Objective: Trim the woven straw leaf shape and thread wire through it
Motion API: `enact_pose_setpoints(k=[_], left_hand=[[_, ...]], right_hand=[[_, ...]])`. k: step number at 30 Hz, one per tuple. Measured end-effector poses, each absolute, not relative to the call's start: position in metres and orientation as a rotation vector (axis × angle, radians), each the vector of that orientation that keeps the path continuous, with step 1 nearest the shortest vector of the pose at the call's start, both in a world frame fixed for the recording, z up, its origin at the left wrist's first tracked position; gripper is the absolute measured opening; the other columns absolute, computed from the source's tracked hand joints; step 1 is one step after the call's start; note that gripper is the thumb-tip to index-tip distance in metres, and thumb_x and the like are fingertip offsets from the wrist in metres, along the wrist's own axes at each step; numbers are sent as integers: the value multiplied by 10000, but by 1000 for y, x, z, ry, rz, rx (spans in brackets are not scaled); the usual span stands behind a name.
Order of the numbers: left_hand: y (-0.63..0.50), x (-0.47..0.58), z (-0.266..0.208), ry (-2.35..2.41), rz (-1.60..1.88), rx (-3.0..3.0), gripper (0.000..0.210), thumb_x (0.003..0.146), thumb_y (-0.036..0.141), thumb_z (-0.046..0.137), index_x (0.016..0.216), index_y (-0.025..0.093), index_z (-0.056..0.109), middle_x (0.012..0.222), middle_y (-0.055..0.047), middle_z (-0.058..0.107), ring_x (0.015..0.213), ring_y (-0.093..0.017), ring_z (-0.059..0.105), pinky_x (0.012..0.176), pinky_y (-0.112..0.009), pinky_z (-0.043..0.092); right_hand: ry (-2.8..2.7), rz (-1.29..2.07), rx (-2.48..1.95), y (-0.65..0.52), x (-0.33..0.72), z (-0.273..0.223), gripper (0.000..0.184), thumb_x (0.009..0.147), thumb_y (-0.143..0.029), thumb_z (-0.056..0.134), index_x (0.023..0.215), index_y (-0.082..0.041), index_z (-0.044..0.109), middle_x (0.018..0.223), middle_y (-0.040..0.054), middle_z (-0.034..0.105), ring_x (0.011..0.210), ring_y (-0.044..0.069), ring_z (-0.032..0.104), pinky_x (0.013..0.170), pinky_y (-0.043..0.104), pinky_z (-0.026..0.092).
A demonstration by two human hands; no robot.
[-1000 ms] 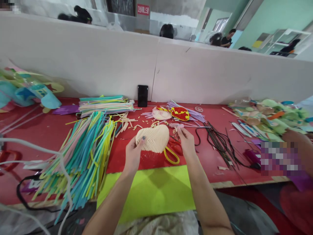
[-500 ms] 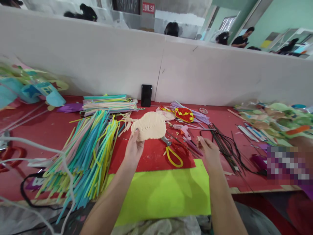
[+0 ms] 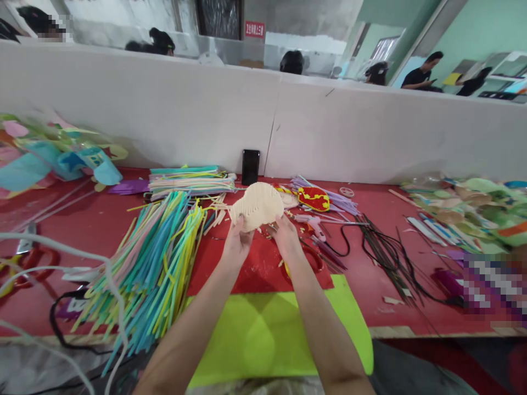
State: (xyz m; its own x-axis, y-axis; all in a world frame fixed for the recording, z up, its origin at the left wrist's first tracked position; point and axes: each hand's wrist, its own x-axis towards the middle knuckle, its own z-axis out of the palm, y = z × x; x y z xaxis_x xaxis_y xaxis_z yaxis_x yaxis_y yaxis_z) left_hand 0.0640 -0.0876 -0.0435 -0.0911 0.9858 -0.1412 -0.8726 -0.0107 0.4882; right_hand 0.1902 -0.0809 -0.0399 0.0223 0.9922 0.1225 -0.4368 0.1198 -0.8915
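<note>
Right hand (image 3: pixel 287 237), at four o'clock, rejoins left hand (image 3: pixel 238 241), at seven, both pinching a cream, ridged, rounded panel (image 3: pixel 260 204), seemingly steadier

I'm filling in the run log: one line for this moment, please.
left hand: gripping ribbed cream piece | right hand: at its lower right edge | nearby: pink glue gun, black smartphone upright behind

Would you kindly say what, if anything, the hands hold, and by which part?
A cream ridged piece: the left hand grips its lower left edge; the right hand meets its lower right edge, grip unclear.
</note>
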Motion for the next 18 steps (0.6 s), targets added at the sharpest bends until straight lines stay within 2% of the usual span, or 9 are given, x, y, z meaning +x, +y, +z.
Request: enact_pose_setpoints(k=[4, 11, 14, 16, 18], left_hand=[[-86, 61, -60, 721, 1469, 466, 412, 621, 192, 771, 1008, 221, 634, 1032, -24, 692, 856, -136, 658, 726, -215, 515], [-76, 42, -76, 1019, 1416, 884, 396, 545, 302, 802, 900, 166, 693, 835, -43, 703, 764, -161, 639, 727, -261, 495], [-74, 36, -82, 1089, 1420, 837, 371, 613, 433, 740, 841, 143, 700, 763, -53, 689, 720, -170, 633, 663, -260, 488], [-75, 35, -84, 1116, 1407, 759, 431, 678, 534, 646, 843, 139, 694, 729, -68, 680, 692, -179, 633, 606, -265, 480], [-75, 34, -83, 1097, 1375, 802, 429, 680, 541, 639, 853, 151, 689, 733, -66, 678, 693, -181, 630, 596, -265, 474]], right_hand=[[-1048, 970, -948, -72, 205, -40, 327, 768, -388, 617, 1031, -194, 634, 1055, 33, 672, 978, 199, 608, 888, 351, 474], [-1133, 1119, -1012, -75, 221, -48, 274, 739, -356, 661, 965, -203, 634, 872, 16, 680, 709, 159, 609, 649, 272, 510], [-1104, 1188, -999, -77, 218, -51, 310, 728, -358, 667, 994, -204, 625, 832, 10, 676, 672, 156, 603, 616, 270, 515], [-1085, 1217, -1003, -76, 216, -54, 337, 721, -365, 672, 1013, -206, 620, 833, 9, 675, 672, 157, 608, 616, 274, 523], [-1087, 1252, -1009, -75, 218, -57, 365, 725, -378, 667, 1042, -205, 617, 876, 20, 679, 709, 164, 622, 644, 286, 533]])
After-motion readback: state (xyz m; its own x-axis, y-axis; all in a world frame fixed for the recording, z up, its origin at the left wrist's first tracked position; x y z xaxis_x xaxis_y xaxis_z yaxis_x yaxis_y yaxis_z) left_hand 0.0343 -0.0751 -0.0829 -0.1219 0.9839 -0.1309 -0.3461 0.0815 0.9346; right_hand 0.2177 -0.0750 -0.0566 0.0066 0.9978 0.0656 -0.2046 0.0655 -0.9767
